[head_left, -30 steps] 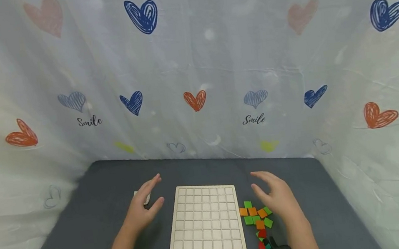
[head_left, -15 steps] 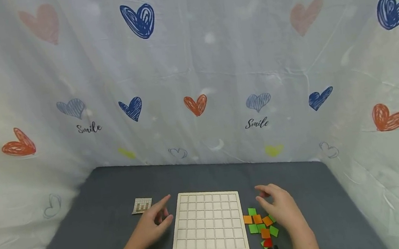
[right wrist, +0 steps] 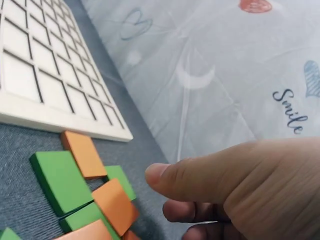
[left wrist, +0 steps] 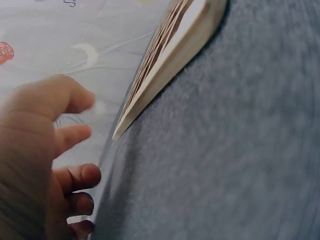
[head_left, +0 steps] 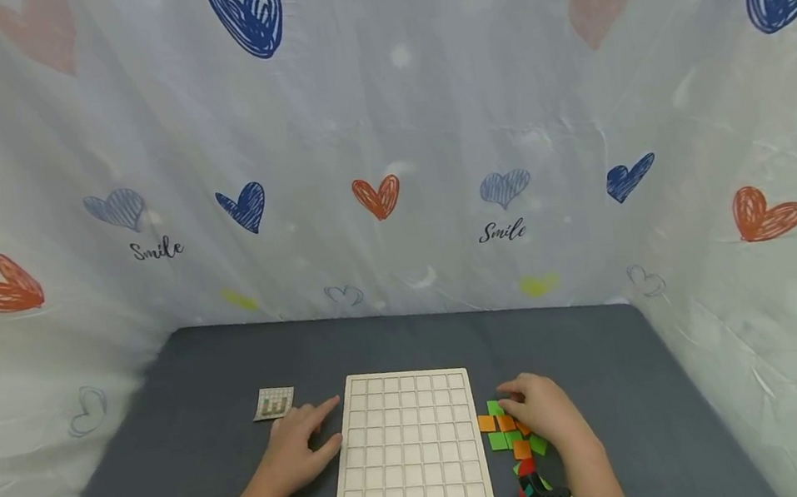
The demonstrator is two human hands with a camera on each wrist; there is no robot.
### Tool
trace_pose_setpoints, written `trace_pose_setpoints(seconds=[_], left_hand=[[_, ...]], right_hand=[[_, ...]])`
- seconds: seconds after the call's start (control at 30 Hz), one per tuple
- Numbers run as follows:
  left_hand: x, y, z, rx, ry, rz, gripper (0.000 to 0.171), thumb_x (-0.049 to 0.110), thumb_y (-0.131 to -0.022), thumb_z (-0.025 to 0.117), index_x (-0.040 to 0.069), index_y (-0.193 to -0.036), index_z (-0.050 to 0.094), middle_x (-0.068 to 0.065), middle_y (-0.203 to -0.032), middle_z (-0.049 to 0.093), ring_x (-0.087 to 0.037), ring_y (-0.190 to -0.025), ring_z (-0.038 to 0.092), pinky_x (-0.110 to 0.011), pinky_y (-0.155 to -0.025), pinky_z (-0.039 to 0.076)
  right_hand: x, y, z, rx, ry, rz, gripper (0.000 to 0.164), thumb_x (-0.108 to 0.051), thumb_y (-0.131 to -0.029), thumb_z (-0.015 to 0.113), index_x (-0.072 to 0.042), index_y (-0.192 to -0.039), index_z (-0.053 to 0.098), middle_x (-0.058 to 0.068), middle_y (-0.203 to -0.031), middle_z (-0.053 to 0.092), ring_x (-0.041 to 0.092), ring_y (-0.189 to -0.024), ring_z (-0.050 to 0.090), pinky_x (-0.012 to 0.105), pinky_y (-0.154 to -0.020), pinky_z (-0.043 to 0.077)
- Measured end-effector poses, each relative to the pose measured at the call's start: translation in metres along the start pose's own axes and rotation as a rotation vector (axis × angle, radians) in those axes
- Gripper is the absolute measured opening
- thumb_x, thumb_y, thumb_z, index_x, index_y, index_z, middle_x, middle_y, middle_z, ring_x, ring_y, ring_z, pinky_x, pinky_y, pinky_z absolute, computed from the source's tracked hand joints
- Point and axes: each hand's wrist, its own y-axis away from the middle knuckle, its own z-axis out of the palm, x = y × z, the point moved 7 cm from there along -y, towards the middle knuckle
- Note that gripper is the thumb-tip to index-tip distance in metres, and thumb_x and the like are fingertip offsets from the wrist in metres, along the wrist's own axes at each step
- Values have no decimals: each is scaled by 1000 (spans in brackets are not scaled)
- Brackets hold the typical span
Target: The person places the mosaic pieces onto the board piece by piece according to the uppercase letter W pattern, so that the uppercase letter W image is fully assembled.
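A pale wooden grid board with square recesses lies flat between the hands. My left hand is beside its left edge, index finger stretched out and the other fingers loosely bent; the left wrist view shows no thing in the fingers. Over a cluster of small square tiles right of the board hovers my right hand, its fingers partly curled. Thumb and fingers are near a green tile; in the right wrist view nothing sits between them. Orange tiles and green tiles lie just beside the thumb.
A small printed card with a grid pattern lies beyond my left hand. Red pieces are partly hidden by the right wrist strap. A curtain with hearts encloses the dark grey table behind and at the sides.
My right hand has come down and in towards the tiles, its fingers more bent. My left hand has lowered beside the board, uncovering the printed card. The board and visible tiles keep their places.
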Motion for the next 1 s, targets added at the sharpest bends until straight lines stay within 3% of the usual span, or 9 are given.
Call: trace_pose_setpoints(seconds=[0.2, 0.4, 0.63, 1.0], left_hand=[[-4, 0, -2, 66, -32, 64, 51, 31, -89, 78, 20, -138, 69, 13, -78, 36, -5, -70, 24, -38, -71, 24], [-1, 2, 4, 3, -80, 111, 51, 38, -91, 76, 22, -139, 68, 13, -88, 39, -6, -74, 23, -39, -73, 25], [-5, 2, 14, -43, -98, 113, 52, 42, -93, 73, 25, -141, 66, 15, -89, 37, -8, -74, 24, -38, -74, 24], [-6, 3, 12, -29, -81, 109, 52, 41, -91, 76, 23, -140, 68, 14, -89, 36, -9, -74, 25, -39, -74, 23]], right_hand=[[4, -9, 6, 0, 5, 12, 18, -13, -94, 75, -11, -111, 82, -3, -86, 61, 14, -72, 51, 34, -65, 46], [10, -8, 10, -7, -18, 21, 19, -10, -91, 77, -10, -110, 81, -1, -74, 53, 16, -66, 48, 34, -61, 41], [17, -3, 13, -18, -54, 40, 18, -11, -91, 78, -11, -109, 80, 0, -71, 51, 17, -59, 47, 33, -57, 39], [12, -8, 16, 49, 16, 26, 16, -17, -92, 77, -14, -107, 81, -1, -73, 49, 16, -61, 45, 33, -57, 37]])
